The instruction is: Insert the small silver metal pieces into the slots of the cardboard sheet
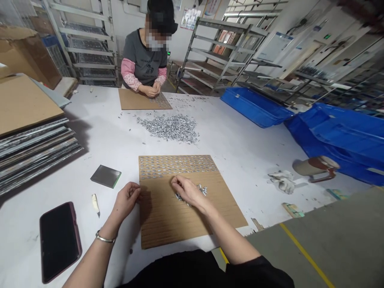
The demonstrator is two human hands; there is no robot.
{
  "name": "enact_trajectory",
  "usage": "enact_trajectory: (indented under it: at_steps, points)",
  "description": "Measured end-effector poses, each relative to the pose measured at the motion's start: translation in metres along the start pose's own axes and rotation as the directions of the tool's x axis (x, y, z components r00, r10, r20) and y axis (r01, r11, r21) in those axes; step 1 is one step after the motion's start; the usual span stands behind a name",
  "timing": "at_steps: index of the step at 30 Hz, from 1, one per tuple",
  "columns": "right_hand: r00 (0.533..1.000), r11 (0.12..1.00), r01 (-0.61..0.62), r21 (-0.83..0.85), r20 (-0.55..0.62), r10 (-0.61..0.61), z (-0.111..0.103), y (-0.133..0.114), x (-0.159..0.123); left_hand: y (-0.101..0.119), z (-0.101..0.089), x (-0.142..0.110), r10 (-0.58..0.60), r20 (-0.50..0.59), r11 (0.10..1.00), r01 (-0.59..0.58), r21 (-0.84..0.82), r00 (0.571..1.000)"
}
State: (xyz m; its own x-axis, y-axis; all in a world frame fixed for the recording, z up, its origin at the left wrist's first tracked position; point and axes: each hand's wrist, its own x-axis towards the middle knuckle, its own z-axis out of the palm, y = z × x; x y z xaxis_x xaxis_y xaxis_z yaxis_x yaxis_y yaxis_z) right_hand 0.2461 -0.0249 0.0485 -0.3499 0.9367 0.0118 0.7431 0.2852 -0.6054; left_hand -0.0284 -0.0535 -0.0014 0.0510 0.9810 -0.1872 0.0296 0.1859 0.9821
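Note:
A brown board [177,220] lies before me, with rows of small silver leaf-shaped pieces [177,163] along its far end. My right hand [184,188] is over the board just below these rows, thumb and fingers pinched together; whatever is between them is too small to make out. A loose little heap of the same silver pieces [203,189] lies beside and partly under that hand. At the board's left edge, my left hand [129,198] has its fingers curled in, and their inner side is hidden.
Left of the board are a dark flat block [105,176], a small knife [95,205] and a phone [59,242]. Beyond lies a large pile of silver pieces [172,128]. A co-worker [144,60] handles another board [135,100]. Blue bins [258,108] and a mug [315,166] stand right.

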Motion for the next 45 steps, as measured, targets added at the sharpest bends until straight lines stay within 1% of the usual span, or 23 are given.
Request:
enact_trajectory:
  at_steps: [2,4,5,7,9,10,11,15,19,22,25,26,27,28,29,31,32,35,37,39,41,43,45]
  points:
    - [0.995,0.996,-0.027,0.084,-0.094,0.035,0.009,0.003,0.01,0.002,0.0,0.0,-0.006,-0.007,1.0,0.006,-0.011,1.0]
    - [0.98,0.976,-0.089,0.197,-0.157,0.121,0.022,0.009,0.022,0.004,0.0,-0.001,-0.011,-0.009,1.0,0.01,-0.023,1.0]
    - [0.97,0.954,-0.131,0.271,-0.161,0.179,0.029,0.012,0.027,0.005,0.0,-0.001,-0.012,-0.008,1.0,0.012,-0.029,1.0]
    - [0.947,0.883,-0.218,0.416,-0.128,0.294,0.042,0.018,0.037,0.004,-0.001,-0.001,-0.011,-0.004,0.999,0.011,-0.038,1.0]
    - [0.926,0.823,-0.277,0.497,-0.091,0.366,0.05,0.022,0.043,0.001,-0.002,0.0,-0.006,0.001,0.999,0.006,-0.041,1.0]
    - [0.921,0.819,-0.286,0.497,-0.095,0.379,0.053,0.023,0.044,0.0,-0.002,0.001,-0.004,0.004,0.999,0.004,-0.042,1.0]
    - [0.918,0.835,-0.284,0.471,-0.118,0.379,0.054,0.024,0.045,-0.002,-0.003,0.001,-0.004,0.006,0.999,0.005,-0.042,1.0]
    - [0.913,0.923,-0.28,0.266,-0.224,0.342,0.056,0.024,0.047,-0.006,-0.003,0.003,-0.011,-0.004,0.999,0.011,-0.04,1.0]
    - [0.928,0.957,-0.271,0.106,-0.237,0.289,0.054,0.024,0.051,-0.004,-0.002,0.002,-0.003,0.0,1.0,0.003,-0.029,1.0]
    - [0.929,0.96,-0.263,0.099,-0.243,0.279,0.041,0.026,0.05,-0.001,-0.003,0.001,0.006,0.002,1.0,-0.006,-0.02,1.0]
    - [0.935,0.968,-0.233,0.093,-0.254,0.249,0.018,0.028,0.035,0.0,-0.002,0.001,0.005,0.003,1.0,-0.005,-0.001,1.0]
    - [0.948,0.976,-0.211,0.058,-0.23,0.219,0.01,0.028,0.027,0.001,-0.002,0.001,0.005,0.002,1.0,-0.005,0.003,1.0]
    - [0.967,0.982,-0.19,0.009,-0.169,0.189,0.003,0.028,0.018,0.001,-0.002,0.001,0.003,0.002,1.0,-0.003,0.005,1.0]
    - [0.985,0.986,-0.158,-0.049,-0.081,0.154,-0.002,0.027,0.009,0.002,-0.001,0.002,0.0,0.0,1.0,0.0,0.007,1.0]
    - [0.993,0.986,-0.121,-0.111,0.001,0.122,-0.005,0.026,0.001,0.002,-0.001,0.002,-0.002,-0.003,1.0,0.002,0.01,1.0]
    - [0.989,0.978,-0.042,-0.205,0.127,0.069,-0.008,0.023,-0.012,0.003,0.0,0.002,-0.006,-0.004,1.0,0.006,0.016,1.0]
    - [0.986,0.973,-0.011,-0.23,0.162,0.049,-0.008,0.021,-0.015,0.003,0.0,0.002,-0.006,-0.002,1.0,0.006,0.019,1.0]
    - [0.976,0.973,0.033,-0.228,0.219,0.018,-0.007,0.019,-0.016,0.005,0.0,0.0,-0.006,0.002,1.0,0.006,0.019,1.0]
    - [0.98,0.981,0.032,-0.189,0.199,0.006,-0.007,0.019,-0.01,0.005,-0.001,0.0,-0.004,-0.003,1.0,0.005,0.016,1.0]
    - [0.994,0.994,-0.005,-0.113,0.105,0.017,-0.004,0.021,-0.001,0.004,-0.001,0.0,-0.002,-0.007,1.0,0.002,0.012,1.0]
    - [0.996,0.996,-0.087,0.003,-0.006,0.087,0.004,0.025,0.01,0.002,-0.001,0.001,0.0,-0.007,1.0,0.0,0.009,1.0]
    - [0.98,0.979,-0.175,0.102,-0.075,0.183,0.014,0.03,0.021,0.0,-0.001,0.002,0.0,-0.008,1.0,0.0,0.01,1.0]
    - [0.964,0.968,-0.22,0.121,-0.122,0.235,0.025,0.034,0.031,-0.002,-0.001,0.002,-0.001,-0.009,1.0,0.001,0.007,1.0]
